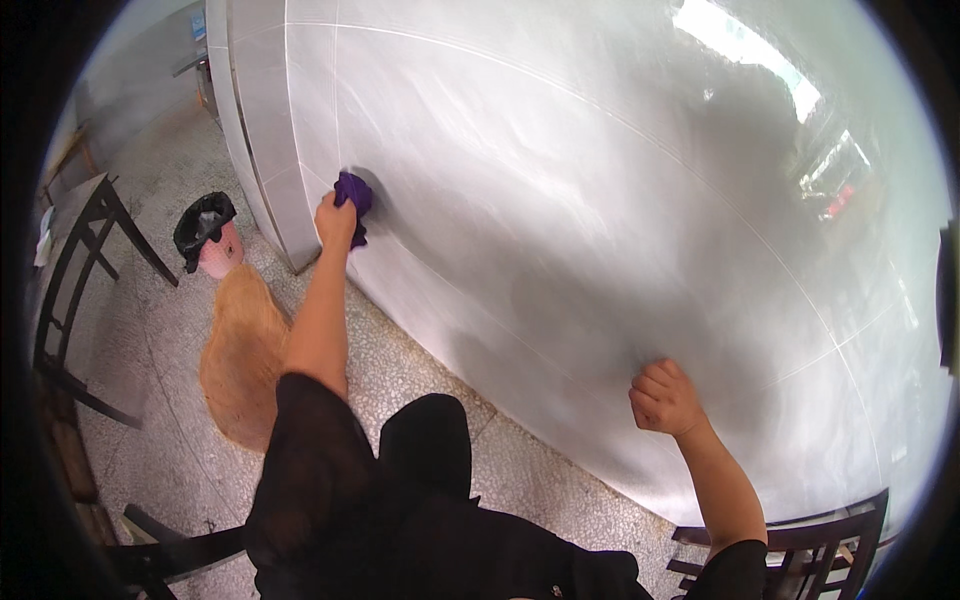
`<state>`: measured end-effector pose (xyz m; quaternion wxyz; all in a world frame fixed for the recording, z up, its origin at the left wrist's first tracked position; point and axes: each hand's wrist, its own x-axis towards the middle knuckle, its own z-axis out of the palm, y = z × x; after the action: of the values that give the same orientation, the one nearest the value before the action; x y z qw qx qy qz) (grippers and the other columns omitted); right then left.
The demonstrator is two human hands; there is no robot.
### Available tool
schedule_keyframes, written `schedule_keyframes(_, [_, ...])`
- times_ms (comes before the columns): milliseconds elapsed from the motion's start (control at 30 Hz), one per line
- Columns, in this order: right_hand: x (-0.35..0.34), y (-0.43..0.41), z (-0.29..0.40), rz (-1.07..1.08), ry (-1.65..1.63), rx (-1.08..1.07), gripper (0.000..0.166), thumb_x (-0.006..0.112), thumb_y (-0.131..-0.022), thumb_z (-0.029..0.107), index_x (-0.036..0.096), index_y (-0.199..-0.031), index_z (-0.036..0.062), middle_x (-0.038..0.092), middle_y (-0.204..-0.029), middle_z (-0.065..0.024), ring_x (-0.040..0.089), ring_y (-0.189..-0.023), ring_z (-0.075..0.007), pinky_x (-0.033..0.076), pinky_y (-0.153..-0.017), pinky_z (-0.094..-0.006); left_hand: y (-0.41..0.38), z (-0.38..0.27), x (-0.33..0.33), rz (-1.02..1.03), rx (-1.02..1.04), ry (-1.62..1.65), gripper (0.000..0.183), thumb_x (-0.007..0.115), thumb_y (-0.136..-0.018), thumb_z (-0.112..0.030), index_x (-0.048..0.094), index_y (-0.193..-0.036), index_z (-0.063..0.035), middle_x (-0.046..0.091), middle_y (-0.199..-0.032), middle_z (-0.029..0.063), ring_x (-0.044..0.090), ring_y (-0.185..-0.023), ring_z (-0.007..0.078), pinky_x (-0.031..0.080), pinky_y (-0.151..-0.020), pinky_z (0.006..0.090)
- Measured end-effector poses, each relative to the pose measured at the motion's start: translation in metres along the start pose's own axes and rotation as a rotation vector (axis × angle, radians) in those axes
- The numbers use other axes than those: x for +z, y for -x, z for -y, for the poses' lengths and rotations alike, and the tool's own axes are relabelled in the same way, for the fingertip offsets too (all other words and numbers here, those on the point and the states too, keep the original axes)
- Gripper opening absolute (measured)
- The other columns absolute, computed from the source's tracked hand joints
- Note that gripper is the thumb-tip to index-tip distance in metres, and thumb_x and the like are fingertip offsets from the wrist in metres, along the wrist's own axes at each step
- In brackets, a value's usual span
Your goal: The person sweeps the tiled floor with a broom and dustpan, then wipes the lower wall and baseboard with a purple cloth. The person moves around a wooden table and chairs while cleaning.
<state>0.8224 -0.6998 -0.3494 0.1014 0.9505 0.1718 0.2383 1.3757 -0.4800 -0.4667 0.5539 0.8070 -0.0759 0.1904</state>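
Observation:
My left hand (335,220) is closed around a bunched purple cloth (355,196). The cloth lies against the glossy grey tiled wall (465,157), close to its left corner. Farther right, my right hand (664,397) is curled into a fist near the same wall, and nothing shows in it. I cannot tell whether the fist touches the tiles.
A pink bin (223,253) with a black liner stands left of the wall corner. A tan-brown rounded object (241,360) lies beside my left arm on the speckled floor (397,352). Dark chairs stand at left (67,300) and lower right (817,551).

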Motion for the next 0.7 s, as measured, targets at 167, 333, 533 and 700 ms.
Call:
schedule_keyframes(167, [-0.011, 0.005, 0.0, 0.08, 0.05, 0.015, 0.015, 0.06, -0.053, 0.001, 0.05, -0.06, 0.0094, 0.052, -0.068, 0.0003, 0.052, -0.068, -0.0181, 0.043, -0.067, -0.031, 0.12, -0.096, -0.014, 0.007, 0.475, 0.272, 0.042, 0.058, -0.065, 0.0, 0.063, -0.106, -0.0014, 0.059, -0.089, 0.0168, 0.055, -0.09, 0.0333, 0.044, -0.088, 0.0382])
schedule_keyframes(333, [-0.006, 0.013, -0.002, 0.072, 0.105, 0.033, 0.015, 0.061, -0.054, 0.003, 0.053, -0.061, 0.0129, 0.053, -0.069, -0.0004, 0.054, -0.069, -0.0186, 0.045, -0.065, -0.0329, 0.22, -0.244, -0.012, 0.233, 1.221, 0.352, 0.047, 0.07, -0.064, -0.025, 0.064, -0.109, -0.016, 0.051, -0.086, 0.0151, 0.043, -0.106, 0.0507, 0.026, -0.095, 0.0689])
schedule_keyframes(533, [-0.002, 0.022, -0.007, 0.161, 0.052, 0.074, 0.014, 0.061, -0.054, 0.006, 0.052, -0.06, 0.0152, 0.051, -0.068, 0.0001, 0.053, -0.067, -0.0179, 0.045, -0.063, -0.0321, 0.213, -0.314, 0.023, 1.058, 1.159, 0.162, 0.042, 0.058, -0.08, -0.046, 0.063, -0.11, -0.0178, 0.053, -0.122, 0.015, 0.044, -0.117, 0.0385, 0.036, -0.09, 0.0554])
schedule_keyframes(700, [-0.022, -0.007, 0.009, 0.155, 0.117, 0.098, 0.015, 0.061, -0.053, 0.003, 0.049, -0.059, 0.012, 0.051, -0.069, 0.0009, 0.051, -0.067, -0.017, 0.043, -0.066, -0.0282, 0.026, -0.237, 0.034, 0.054, 0.354, 0.323, 0.047, 0.048, -0.087, -0.039, 0.055, -0.118, -0.0042, 0.06, -0.108, 0.0207, 0.056, -0.102, 0.0377, 0.043, -0.086, 0.0436])
